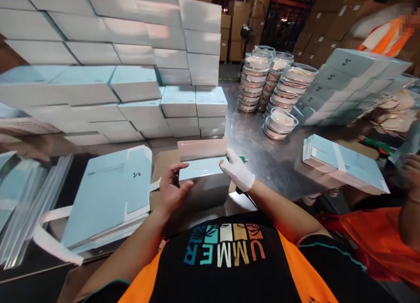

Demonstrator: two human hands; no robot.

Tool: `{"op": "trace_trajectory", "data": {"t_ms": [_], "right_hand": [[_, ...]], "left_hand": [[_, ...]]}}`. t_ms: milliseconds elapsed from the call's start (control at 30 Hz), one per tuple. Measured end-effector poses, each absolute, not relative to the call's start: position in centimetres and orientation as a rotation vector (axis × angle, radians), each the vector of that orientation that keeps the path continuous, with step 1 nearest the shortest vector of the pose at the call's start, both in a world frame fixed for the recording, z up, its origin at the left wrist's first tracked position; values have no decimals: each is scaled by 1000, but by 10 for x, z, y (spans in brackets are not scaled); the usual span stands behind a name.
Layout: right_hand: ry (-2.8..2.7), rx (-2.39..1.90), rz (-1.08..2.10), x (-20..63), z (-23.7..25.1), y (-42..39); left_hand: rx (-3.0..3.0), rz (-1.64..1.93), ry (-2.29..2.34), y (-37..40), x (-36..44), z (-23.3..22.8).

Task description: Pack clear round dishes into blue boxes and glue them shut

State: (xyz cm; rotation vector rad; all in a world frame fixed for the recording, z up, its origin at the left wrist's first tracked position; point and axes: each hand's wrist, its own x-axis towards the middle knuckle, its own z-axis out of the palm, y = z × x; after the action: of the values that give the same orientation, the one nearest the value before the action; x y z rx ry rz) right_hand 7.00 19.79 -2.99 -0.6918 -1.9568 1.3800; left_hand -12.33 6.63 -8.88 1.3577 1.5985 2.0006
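A pale blue and white carton stands in front of my chest, with a flap raised along its far side. My left hand is bare and grips the carton's left end, thumb on the near face and fingers by the top edge. My right hand, in a white glove, holds the opposite end, its thumb near the top corner. Whatever is inside the carton is hidden. Under and behind it lies brown cardboard. Just past my right hand, a small green object is partly covered.
White and pale blue boxes form a wall at the left and back. Flat cartons lie at my left, beside clear plastic strips. Round clear containers are stacked on the metal table. A co-worker's hand shows at right, near strapped flat cartons.
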Motion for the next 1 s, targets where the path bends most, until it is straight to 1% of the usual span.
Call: {"op": "trace_trajectory", "data": {"t_ms": [100,200,233,300,367,467,567,700,800,900,933,1000], "right_hand": [[-2022,-562,1344,77,-37,203],[-2099,-356,1210,89,-48,212],[-2112,-295,1162,91,-51,213],[-2122,-194,1101,96,-55,213],[-2128,-127,1074,98,-56,209],[-2168,-107,1061,98,-53,202],[-2194,-112,1079,95,-51,201],[-2147,-214,1136,92,-58,199],[-2043,-548,1331,90,-71,193],[-1842,-890,1670,89,-84,191],[-1733,-966,1740,89,-86,192],[-1523,-1045,1758,88,-84,197]], "left_hand": [[1459,2096,1541,68,-126,-92],[1513,2318,1256,73,-129,-92],[1536,2339,1181,74,-131,-91],[1660,2269,1152,74,-137,-86],[1876,2120,1207,72,-145,-79],[2108,1950,1156,69,-154,-70],[2128,1930,1054,67,-156,-65],[2100,1905,1082,67,-155,-66],[1921,1918,1140,68,-153,-74],[1397,2061,1285,69,-148,-91],[1191,2046,1342,69,-145,-98],[832,1883,1400,69,-137,-109]]}}
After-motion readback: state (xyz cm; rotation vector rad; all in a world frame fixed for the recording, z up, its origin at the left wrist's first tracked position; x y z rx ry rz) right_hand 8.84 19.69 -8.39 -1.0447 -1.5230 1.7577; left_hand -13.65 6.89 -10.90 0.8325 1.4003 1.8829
